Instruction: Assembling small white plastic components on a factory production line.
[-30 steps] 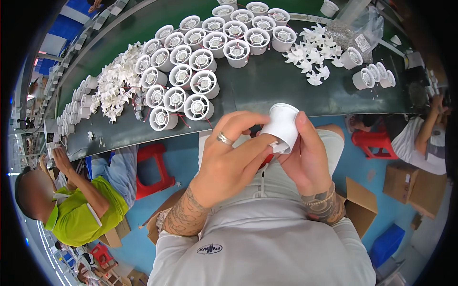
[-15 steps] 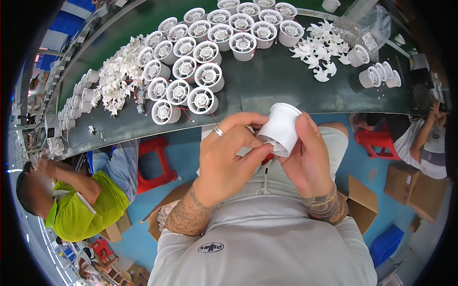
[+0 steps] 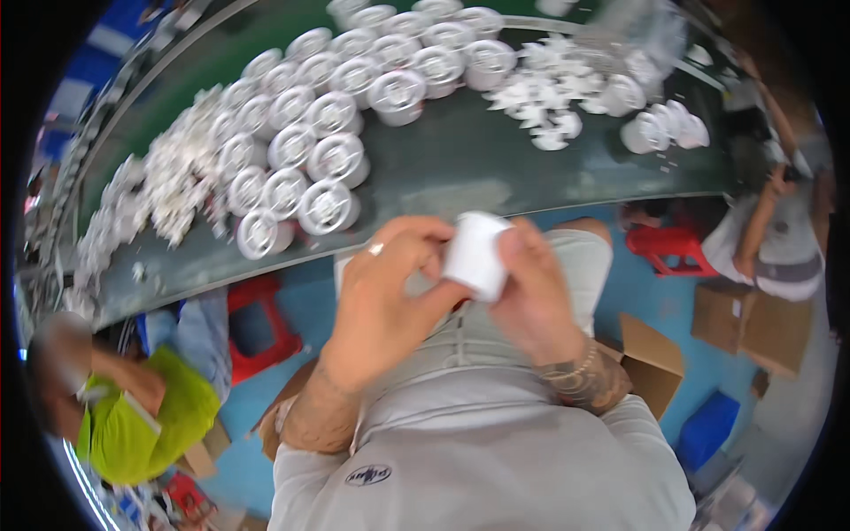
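Observation:
A white plastic cup-shaped housing is held between my two hands in front of my lap, just off the near edge of the table. My left hand pinches its left side, with the thumb at the lower rim. My right hand wraps round its right side. The picture is blurred, and the inside of the housing is hidden from me. Beyond my hands, many like housings with spoked tops stand in rows on the dark green table.
White fan blades lie in a large heap at left and a smaller one at right. More white cups lie at far right. A person in a bright green shirt sits left, near a red stool. An open carton stands at my right.
The whole view has shifted and blurred, with the table's things now further left. The housing stays in both hands, and its open lower end no longer shows.

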Demonstrator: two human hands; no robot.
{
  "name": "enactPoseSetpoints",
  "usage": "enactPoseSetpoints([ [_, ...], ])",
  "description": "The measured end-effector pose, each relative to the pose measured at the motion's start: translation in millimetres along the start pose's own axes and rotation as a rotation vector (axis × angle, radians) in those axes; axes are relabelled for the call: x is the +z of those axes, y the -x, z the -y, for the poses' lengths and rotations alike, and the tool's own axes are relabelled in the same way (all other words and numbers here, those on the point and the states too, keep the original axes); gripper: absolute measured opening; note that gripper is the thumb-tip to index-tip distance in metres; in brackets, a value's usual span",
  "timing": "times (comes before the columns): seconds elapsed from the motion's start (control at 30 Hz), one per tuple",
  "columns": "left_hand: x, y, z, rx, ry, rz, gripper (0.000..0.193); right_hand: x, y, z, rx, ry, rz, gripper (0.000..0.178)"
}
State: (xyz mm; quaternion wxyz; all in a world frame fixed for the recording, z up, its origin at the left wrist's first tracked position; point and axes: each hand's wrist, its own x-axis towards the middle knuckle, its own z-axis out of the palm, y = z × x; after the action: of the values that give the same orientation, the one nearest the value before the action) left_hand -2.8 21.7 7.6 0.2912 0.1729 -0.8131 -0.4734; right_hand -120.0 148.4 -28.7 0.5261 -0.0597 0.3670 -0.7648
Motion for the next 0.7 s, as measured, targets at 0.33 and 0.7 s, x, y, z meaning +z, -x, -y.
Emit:
enactPoseSetpoints([
  [0.33, 18.3, -7.8, 3.4, -0.009, 0.068, 0.199, 0.043, -15.8, 8.2, 19.3, 0.110, -0.004, -0.060, 0.014],
  [0.7, 2.5, 16.7, 34.7, 0.006, -0.072, 0.131, 0.036, -195.4, -40.8, 165.4, -0.800, 1.465, -1.085, 0.039],
])
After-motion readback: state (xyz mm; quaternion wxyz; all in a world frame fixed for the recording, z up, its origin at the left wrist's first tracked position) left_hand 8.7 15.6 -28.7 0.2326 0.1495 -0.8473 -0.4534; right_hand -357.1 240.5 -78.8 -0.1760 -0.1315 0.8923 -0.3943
